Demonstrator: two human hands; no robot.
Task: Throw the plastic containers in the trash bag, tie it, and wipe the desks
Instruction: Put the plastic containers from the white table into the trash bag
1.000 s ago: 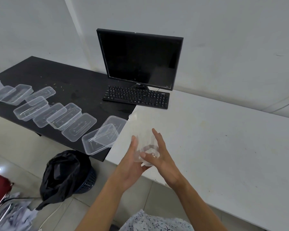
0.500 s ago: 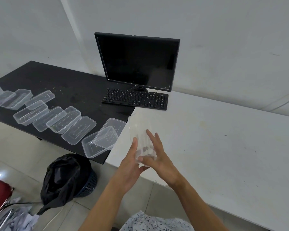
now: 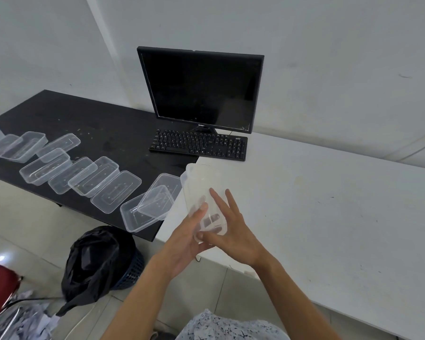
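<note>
We stand at the corner where the white desk [image 3: 329, 217] meets the black desk [image 3: 96, 119], with a monitor [image 3: 201, 89] and a keyboard [image 3: 199, 144] at the join. We judge that we are early in the first step. The trash bag [image 3: 93, 263] sits untied in its basket [image 3: 131, 271] on the floor below the black desk's near edge. A row of containers [image 3: 84, 175] lies along that edge, with tubs and lids overlapping, and neither desk looks wiped. The task's thing in hand is the held container [image 3: 199, 190], a clear tub raised over the near corner of the white desk and well above the bag. Our left hand [image 3: 184, 244] grips it from the left. The thumb lies up its near face, and the fingers are behind it, showing only dimly through the plastic. Our right hand [image 3: 233, 231] rests on its right side with straight, spread fingers and the thumb tucked at its lower end. The next move, as we judge it, calls for swinging the tub down and to the left until it is over the bag's mouth, then letting go. One hand may have to hold the slack bag open, and after that we return for the row. A second ago the tub looked shorter and lower between our palms. Now it stands taller, with its upper end close to the desks' join, while our hands keep almost the same place. The row and the bag lie as they did.
</note>
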